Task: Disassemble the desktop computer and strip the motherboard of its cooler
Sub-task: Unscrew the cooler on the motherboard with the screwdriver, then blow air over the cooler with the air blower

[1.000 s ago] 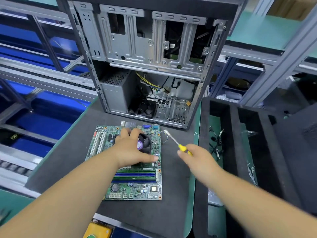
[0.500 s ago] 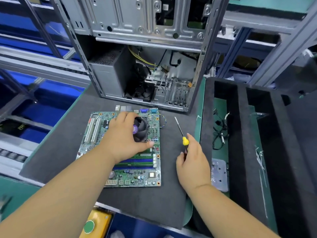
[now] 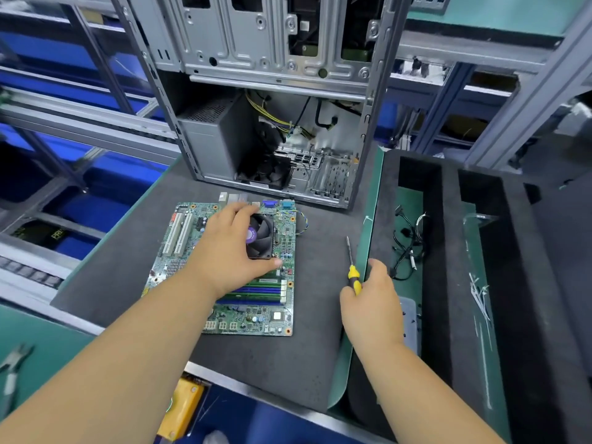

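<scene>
Grey foam matting (image 3: 121, 283) covers the bench, and on it the left hand (image 3: 229, 249) sits over the cooler (image 3: 261, 237), fingers curled round its far edge and the thumb pressed against its near corner, so it has a hold on the fan housing. That cooler is seated on the motherboard (image 3: 253, 315), which lies flat on the mat, clear of the case. To the side, the right hand (image 3: 371, 302) lies low on the mat with the yellow handle of a screwdriver (image 3: 352, 270) running under its fingers; whether it grips the tool or only rests on it I cannot tell. The shaft points away from the person, toward the case.

Beyond the board stands the computer case (image 3: 272, 100), side panel off, its main bay bare apart from loose cables, a fan at the bottom and the power supply box (image 3: 211, 139) in the corner. At the right, a black foam tray (image 3: 448, 251) holds a bundle of removed cables (image 3: 410, 241) in one slot.

By my reading, the board's removal from the case is finished and the cooler is the step in hand. Whether its screws are already out I can't make out from here. The memory sticks (image 3: 256, 288) are seated in their slots, and the power supply is in the case.
</scene>
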